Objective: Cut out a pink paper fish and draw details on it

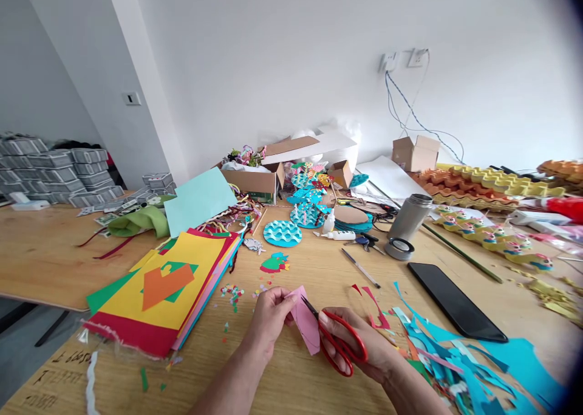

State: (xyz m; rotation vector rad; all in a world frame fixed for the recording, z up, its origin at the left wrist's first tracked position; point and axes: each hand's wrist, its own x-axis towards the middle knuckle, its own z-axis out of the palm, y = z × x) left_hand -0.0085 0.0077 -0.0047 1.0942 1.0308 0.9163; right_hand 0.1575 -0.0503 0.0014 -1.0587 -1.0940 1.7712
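Observation:
My left hand point(269, 315) pinches a folded piece of pink paper point(304, 324) just above the wooden table point(291, 378). In my right hand point(362, 348) are red-handled scissors point(339, 345), fingers through the loops; the dark blades point up and left and touch the pink paper's top edge. Both hands are low in the middle of the view, close together. Small paper scraps lie on the table around them.
A stack of coloured sheets point(164, 293) lies to the left. Blue paper offcuts point(460, 360) and a black phone point(455, 308) lie right. Behind are blue wave discs point(283, 233), glue bottles point(339, 235), a steel flask point(409, 217), cardboard boxes point(259, 181) and egg trays point(492, 187).

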